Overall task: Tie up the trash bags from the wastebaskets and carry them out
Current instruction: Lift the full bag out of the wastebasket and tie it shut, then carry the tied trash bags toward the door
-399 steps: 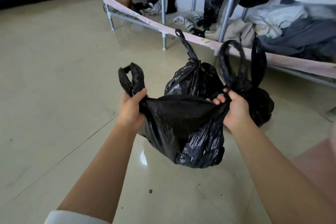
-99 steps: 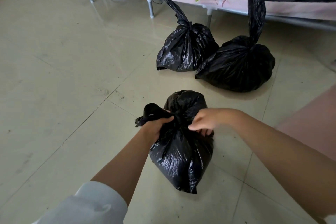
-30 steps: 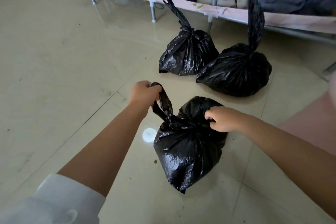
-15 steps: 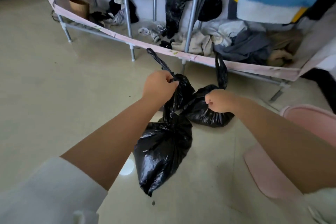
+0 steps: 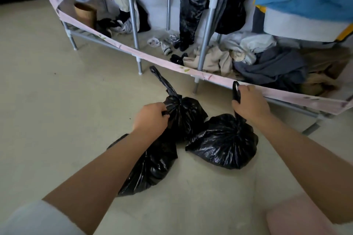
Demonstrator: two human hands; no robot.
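Gripping black trash bags with both hands. Left hand (image 5: 150, 118) is fisted on the gathered plastic of the near bag (image 5: 150, 166), which hangs below the forearm; whether it also holds the neck of the middle bag (image 5: 183, 114) just behind the knuckles, can't tell (fingers hidden in the folds). Right hand (image 5: 248, 103) is closed around the twisted handle strip of the right bag (image 5: 223, 145); the strip's looped end pokes out above the thumb.

Material: thin glossy film, heavily crinkled, pleats radiating from each knotted neck. Middle bag has a long twisted tail sticking up and to the left. Middle and right bags appear to sit on the floor (image 5: 57, 101), touching each other; the floor is pale, smooth, slightly glossy.

Behind: metal-tube clothes rack (image 5: 207, 25) with pink fabric edging along the base, rumpled clothes (image 5: 271, 66) heaped on the bottom shelf, dark garments hanging, tops cut off by the frame. White sleeve (image 5: 28, 221) at lower left, cropped and blurred. Near bag's upper half hidden by the left forearm.
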